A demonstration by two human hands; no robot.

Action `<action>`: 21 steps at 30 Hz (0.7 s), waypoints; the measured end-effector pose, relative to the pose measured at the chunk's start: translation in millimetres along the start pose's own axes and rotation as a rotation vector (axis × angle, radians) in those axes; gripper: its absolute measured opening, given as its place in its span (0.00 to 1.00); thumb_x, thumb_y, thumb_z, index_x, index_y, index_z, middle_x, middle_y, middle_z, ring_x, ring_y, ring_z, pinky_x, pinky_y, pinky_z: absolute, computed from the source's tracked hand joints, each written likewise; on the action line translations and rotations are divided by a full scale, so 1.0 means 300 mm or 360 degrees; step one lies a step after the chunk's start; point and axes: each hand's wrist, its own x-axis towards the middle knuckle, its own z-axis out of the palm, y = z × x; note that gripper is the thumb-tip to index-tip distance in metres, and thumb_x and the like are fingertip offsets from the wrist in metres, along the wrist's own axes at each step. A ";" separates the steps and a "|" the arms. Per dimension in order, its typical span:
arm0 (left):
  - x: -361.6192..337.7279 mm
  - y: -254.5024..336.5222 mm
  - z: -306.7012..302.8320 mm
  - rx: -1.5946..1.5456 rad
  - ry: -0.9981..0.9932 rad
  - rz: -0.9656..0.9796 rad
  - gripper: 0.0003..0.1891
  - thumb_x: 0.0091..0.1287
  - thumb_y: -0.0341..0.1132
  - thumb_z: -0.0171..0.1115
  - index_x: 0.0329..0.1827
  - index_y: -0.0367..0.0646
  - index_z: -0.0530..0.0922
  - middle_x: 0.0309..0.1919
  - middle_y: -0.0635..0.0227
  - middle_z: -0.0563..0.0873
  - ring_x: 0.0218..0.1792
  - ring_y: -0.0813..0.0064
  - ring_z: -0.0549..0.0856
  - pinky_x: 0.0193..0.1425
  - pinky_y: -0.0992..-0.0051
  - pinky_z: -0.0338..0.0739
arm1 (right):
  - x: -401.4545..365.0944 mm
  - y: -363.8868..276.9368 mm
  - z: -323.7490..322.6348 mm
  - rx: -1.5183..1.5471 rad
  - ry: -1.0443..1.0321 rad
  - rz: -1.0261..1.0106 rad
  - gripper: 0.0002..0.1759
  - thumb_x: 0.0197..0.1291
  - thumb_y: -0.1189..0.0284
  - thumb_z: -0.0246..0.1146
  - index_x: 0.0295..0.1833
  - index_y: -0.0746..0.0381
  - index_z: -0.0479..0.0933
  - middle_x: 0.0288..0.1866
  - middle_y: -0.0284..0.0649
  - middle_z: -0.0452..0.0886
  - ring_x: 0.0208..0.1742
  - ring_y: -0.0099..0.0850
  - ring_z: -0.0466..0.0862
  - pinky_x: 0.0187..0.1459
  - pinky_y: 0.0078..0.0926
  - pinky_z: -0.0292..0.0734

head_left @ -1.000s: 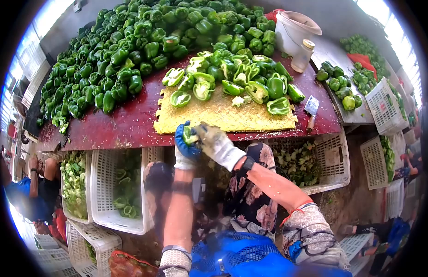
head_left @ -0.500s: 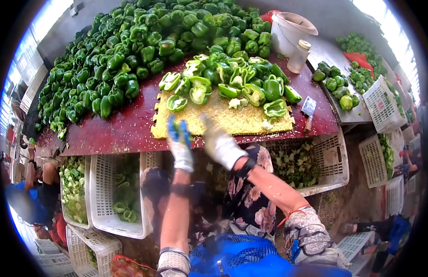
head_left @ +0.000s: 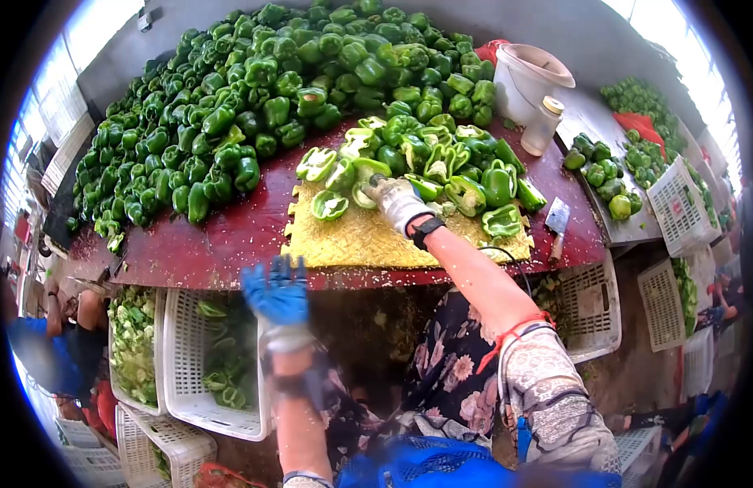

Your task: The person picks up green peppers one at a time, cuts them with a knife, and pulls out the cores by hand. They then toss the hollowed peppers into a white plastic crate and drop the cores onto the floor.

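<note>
My left hand [head_left: 277, 291], in a blue-palmed glove, is spread with nothing in it, just off the front edge of the red table [head_left: 181, 260]. In a whitish, dirty glove, my right hand [head_left: 391, 199] reaches over the yellow mat [head_left: 344, 240] and touches a cut green pepper [head_left: 365, 195], its fingertips partly hidden among the pieces. Cut pepper halves [head_left: 329, 205] and whole peppers lie along the mat's back. A cleaver [head_left: 557, 220] lies right of the mat.
A big heap of green peppers [head_left: 222, 122] covers the back left. A white bucket [head_left: 527, 81] and a jar [head_left: 542, 126] stand back right. Crates [head_left: 177, 358] sit below the table edge. A person in blue [head_left: 47, 350] is at far left.
My left hand has moved left and down off the mat's edge, its fingers spreading. My right hand has moved up to the cut peppers. The view has shifted slightly.
</note>
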 end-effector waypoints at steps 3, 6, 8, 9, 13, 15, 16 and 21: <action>0.010 -0.163 -0.053 0.0356 0.0001 -0.0347 0.26 0.68 0.49 0.67 0.61 0.45 0.70 0.55 0.54 0.75 0.55 0.53 0.79 0.64 0.44 0.78 | -0.001 -0.038 -0.076 0.0249 -0.0625 0.0357 0.35 0.71 0.81 0.47 0.81 0.47 0.55 0.81 0.46 0.58 0.74 0.41 0.71 0.71 0.39 0.72; -0.005 -0.282 -0.045 0.0707 0.0054 -0.0507 0.28 0.70 0.49 0.65 0.67 0.45 0.69 0.58 0.55 0.71 0.55 0.53 0.76 0.58 0.47 0.80 | -0.124 0.002 0.164 0.0540 0.0162 0.0315 0.33 0.65 0.73 0.58 0.76 0.53 0.62 0.60 0.55 0.77 0.59 0.49 0.81 0.60 0.41 0.79; -0.036 -0.336 0.005 0.0887 0.0007 -0.0615 0.32 0.69 0.52 0.65 0.69 0.43 0.67 0.63 0.53 0.69 0.56 0.50 0.76 0.53 0.49 0.82 | -0.213 -0.040 0.140 0.0789 0.0166 0.0417 0.33 0.61 0.68 0.65 0.72 0.58 0.66 0.57 0.59 0.78 0.59 0.53 0.80 0.61 0.43 0.77; -0.054 -0.354 0.043 0.0972 -0.0012 -0.0688 0.29 0.70 0.51 0.65 0.67 0.44 0.69 0.61 0.56 0.74 0.56 0.57 0.79 0.52 0.55 0.82 | -0.246 -0.075 0.095 0.0912 -0.0028 0.0532 0.35 0.62 0.66 0.65 0.73 0.58 0.65 0.59 0.60 0.77 0.61 0.54 0.79 0.63 0.42 0.76; -0.019 -0.490 -0.026 0.0983 -0.0222 -0.0274 0.21 0.72 0.44 0.66 0.60 0.42 0.74 0.48 0.67 0.85 0.44 0.73 0.84 0.46 0.72 0.82 | -0.357 -0.191 0.062 0.0900 0.0125 0.0295 0.35 0.61 0.66 0.67 0.73 0.61 0.66 0.65 0.61 0.74 0.64 0.57 0.76 0.65 0.44 0.74; -0.002 -0.457 -0.072 0.0795 -0.0256 -0.0261 0.21 0.73 0.44 0.63 0.62 0.41 0.75 0.48 0.65 0.85 0.44 0.72 0.84 0.47 0.72 0.82 | -0.358 -0.175 -0.004 0.1166 0.0087 0.0264 0.32 0.64 0.60 0.67 0.69 0.62 0.70 0.64 0.59 0.75 0.65 0.55 0.76 0.65 0.44 0.75; -0.012 -0.420 -0.049 0.0781 -0.0291 -0.0302 0.21 0.75 0.44 0.61 0.64 0.40 0.75 0.49 0.64 0.85 0.45 0.72 0.85 0.47 0.71 0.83 | -0.358 -0.161 -0.062 0.1340 0.0185 0.0332 0.30 0.65 0.60 0.66 0.67 0.63 0.71 0.62 0.58 0.77 0.63 0.53 0.78 0.63 0.43 0.76; -0.076 -0.384 0.001 0.1263 -0.0544 -0.0023 0.22 0.77 0.46 0.57 0.64 0.37 0.76 0.52 0.63 0.85 0.50 0.72 0.82 0.58 0.72 0.78 | -0.306 -0.119 0.004 0.1390 0.0032 0.0480 0.29 0.72 0.53 0.56 0.63 0.67 0.72 0.52 0.58 0.83 0.52 0.51 0.84 0.54 0.44 0.79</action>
